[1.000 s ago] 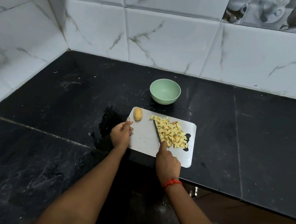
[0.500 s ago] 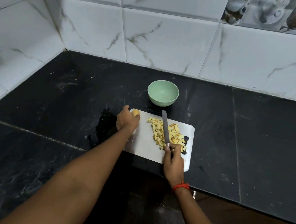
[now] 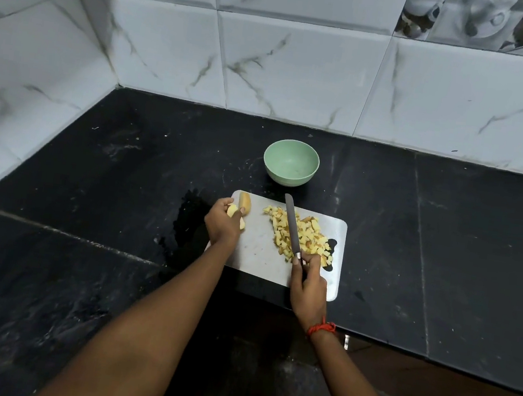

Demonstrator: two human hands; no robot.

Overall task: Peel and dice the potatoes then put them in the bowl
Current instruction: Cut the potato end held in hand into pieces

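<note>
On the cutting board (image 3: pixel 256 253), a pile of potato cubes (image 3: pixel 309 237) sits under the knife (image 3: pixel 292 228), which the right hand (image 3: pixel 309 282) grips. The left hand (image 3: pixel 221 224) holds a potato piece (image 3: pixel 232 210). I think dicing is the step now. Next, that piece needs cutting. The green bowl (image 3: pixel 290 163) looks empty.

Yellow dice (image 3: pixel 301 236) lie heaped on the board's (image 3: pixel 256 250) right side. One potato piece (image 3: pixel 246 202) lies at its far-left corner, a second piece (image 3: pixel 232 210) in the left hand (image 3: pixel 221 224). The green bowl (image 3: pixel 291 162) stands upright beyond.
</note>
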